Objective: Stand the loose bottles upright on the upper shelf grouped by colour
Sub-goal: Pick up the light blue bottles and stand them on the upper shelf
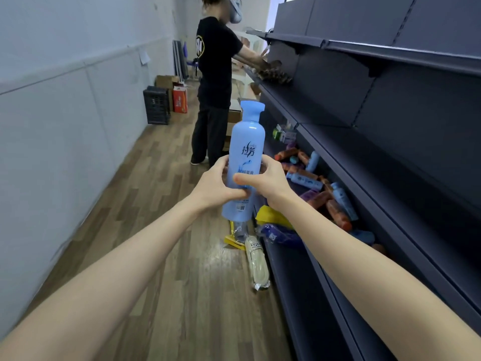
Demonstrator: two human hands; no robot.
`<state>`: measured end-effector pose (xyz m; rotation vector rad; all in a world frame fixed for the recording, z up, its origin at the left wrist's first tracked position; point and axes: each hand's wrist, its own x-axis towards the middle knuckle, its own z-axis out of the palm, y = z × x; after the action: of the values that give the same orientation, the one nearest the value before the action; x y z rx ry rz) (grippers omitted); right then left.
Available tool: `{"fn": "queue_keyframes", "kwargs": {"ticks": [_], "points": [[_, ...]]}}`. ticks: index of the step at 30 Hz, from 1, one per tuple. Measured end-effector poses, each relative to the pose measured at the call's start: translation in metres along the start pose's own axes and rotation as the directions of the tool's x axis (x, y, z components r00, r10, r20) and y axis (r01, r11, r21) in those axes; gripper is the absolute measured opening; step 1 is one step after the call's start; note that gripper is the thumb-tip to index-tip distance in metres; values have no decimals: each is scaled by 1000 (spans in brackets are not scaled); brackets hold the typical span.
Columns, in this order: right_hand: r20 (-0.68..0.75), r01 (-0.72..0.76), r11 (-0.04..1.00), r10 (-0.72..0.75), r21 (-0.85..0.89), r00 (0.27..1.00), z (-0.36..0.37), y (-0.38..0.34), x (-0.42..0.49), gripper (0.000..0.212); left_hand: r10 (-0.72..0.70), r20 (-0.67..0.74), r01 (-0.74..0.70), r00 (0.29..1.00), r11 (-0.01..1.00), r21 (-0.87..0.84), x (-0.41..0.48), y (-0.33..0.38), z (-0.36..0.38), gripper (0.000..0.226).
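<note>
Beside dark grey metal shelves, with fingers of left hand and right hand curled round the tall light blue plastic bottle, upright in the air over the wood floor, hold tight, lift slowly, set flat on the upper shelf.

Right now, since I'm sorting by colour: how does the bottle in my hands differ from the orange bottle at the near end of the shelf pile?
The held bottle is light blue; the orange bottle is orange-red. The held bottle is upright; the orange bottle lies on its side. The left hand and right hand grip the held bottle; the orange bottle lies loose on the lower shelf. Both are plastic bottles.
</note>
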<state>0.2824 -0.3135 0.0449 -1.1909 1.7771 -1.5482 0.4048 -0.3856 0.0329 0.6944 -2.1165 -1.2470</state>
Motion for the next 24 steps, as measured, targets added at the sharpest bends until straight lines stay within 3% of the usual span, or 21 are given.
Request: {"fn": "queue_keyframes", "kwargs": {"ticks": [5, 20, 24], "points": [[6, 3, 1000, -3, -8, 1000, -4, 13, 27, 44, -13, -26, 13, 1000, 1000, 1, 24, -9, 6, 87], [63, -2, 997, 7, -79, 998, -48, 57, 167, 51, -43, -120, 44, 992, 999, 4, 164, -37, 41, 72], [87, 16, 995, -7, -102, 996, -52, 65, 193, 43, -67, -141, 67, 988, 998, -5, 187, -46, 46, 70]]}}
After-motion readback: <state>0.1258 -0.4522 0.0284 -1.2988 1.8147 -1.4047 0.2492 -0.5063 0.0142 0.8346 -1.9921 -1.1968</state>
